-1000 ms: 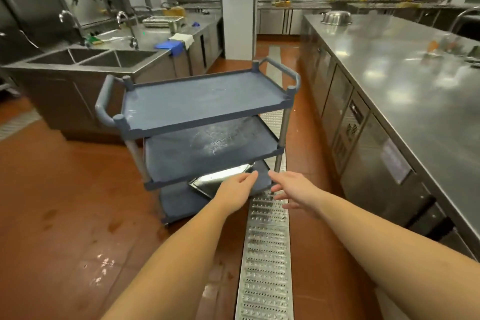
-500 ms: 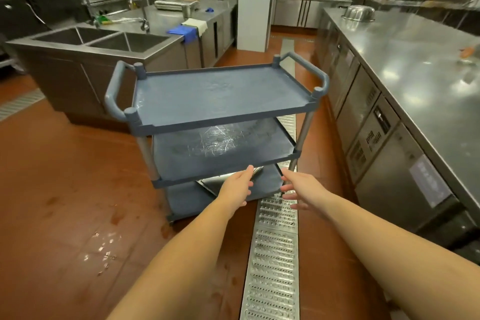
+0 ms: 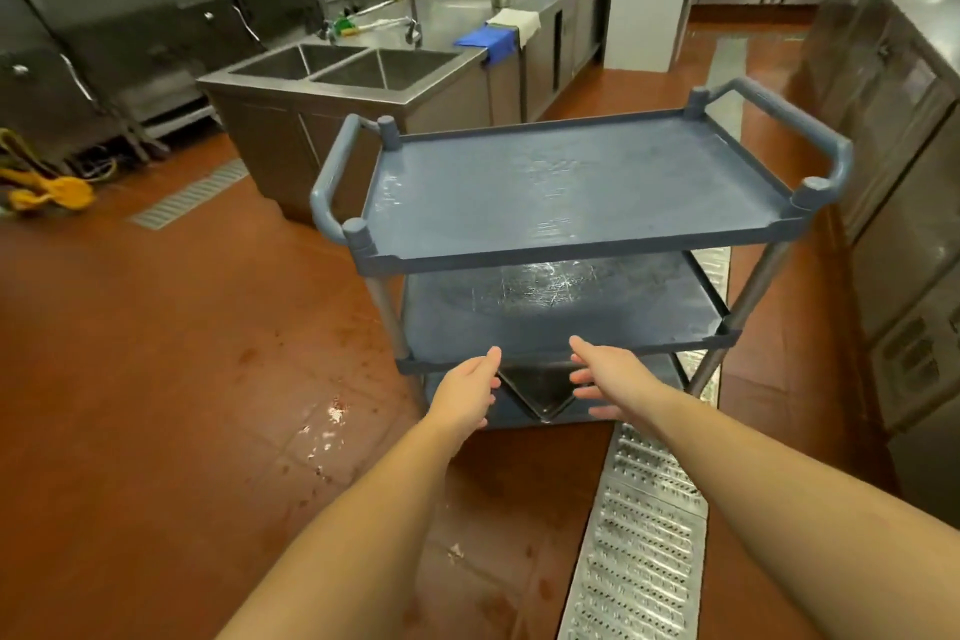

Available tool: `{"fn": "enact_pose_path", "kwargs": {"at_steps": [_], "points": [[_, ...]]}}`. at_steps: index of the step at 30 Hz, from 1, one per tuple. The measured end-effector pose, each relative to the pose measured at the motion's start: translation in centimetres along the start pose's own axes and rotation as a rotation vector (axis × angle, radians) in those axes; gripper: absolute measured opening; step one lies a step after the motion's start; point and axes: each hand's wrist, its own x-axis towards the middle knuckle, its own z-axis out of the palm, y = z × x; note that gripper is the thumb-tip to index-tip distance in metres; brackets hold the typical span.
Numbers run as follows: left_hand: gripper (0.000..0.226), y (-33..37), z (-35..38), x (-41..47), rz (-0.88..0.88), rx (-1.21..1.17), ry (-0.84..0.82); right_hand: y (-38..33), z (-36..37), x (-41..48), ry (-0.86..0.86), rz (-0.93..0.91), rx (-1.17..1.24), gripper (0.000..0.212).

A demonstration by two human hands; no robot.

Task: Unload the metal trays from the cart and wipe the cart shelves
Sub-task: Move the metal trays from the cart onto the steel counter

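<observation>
Left hand (image 3: 467, 387) and right hand (image 3: 605, 374) are held open at the cart (image 3: 571, 192).
Nothing is grasped; a metal tray (image 3: 540, 392) is seen between them.

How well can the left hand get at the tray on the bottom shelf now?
Probably yes: the open left hand sits beside the tray, nothing between them; only the middle shelf overhangs it.

double sink (image 3: 343, 65) stood well ahead-left of my grip | blue cloth (image 3: 485, 42) and white cloth (image 3: 514, 18) hung over the counter (image 3: 447, 21) edge beyond it | drain grate (image 3: 644, 535) ran below-right of my grip
</observation>
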Motion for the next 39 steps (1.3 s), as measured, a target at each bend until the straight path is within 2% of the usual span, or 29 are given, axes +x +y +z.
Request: {"fn": "enact_pose_path", "kwargs": {"at_steps": [9, 18, 24, 27, 30, 35, 39], "points": [[0.034, -1.2, 0.6, 4.1, -0.064, -0.029, 0.069, 0.9, 0.7, 6.5, -0.078, 0.058, -0.085, 0.055], [0.047, -0.7, -1.1, 9.1, -0.063, 0.029, 0.008, 0.2, 1.1, 11.2, -0.081, 0.095, -0.093, 0.056], [0.039, 0.0, -2.3, 15.7, -0.024, 0.036, -0.058, -1.0, 3.0, 13.9, 0.051, 0.126, 0.007, 0.05], [0.042, -1.1, -2.2, 18.5, -0.032, 0.003, -0.105, -1.3, 4.8, 15.7, 0.169, 0.133, 0.109, 0.044], [0.044, -2.8, -2.6, 20.7, -0.055, -0.025, -0.115, -1.3, 6.6, 17.7, 0.217, 0.144, 0.192, 0.042], [0.048, -7.2, -2.2, 24.7, -0.103, -0.044, -0.119, 2.5, 8.1, 21.9, 0.213, 0.169, 0.237, 0.042], [0.046, -13.4, 1.1, 28.8, -0.084, 0.021, -0.146, 9.4, 8.4, 27.4, 0.252, 0.187, 0.295, 0.042]]}}
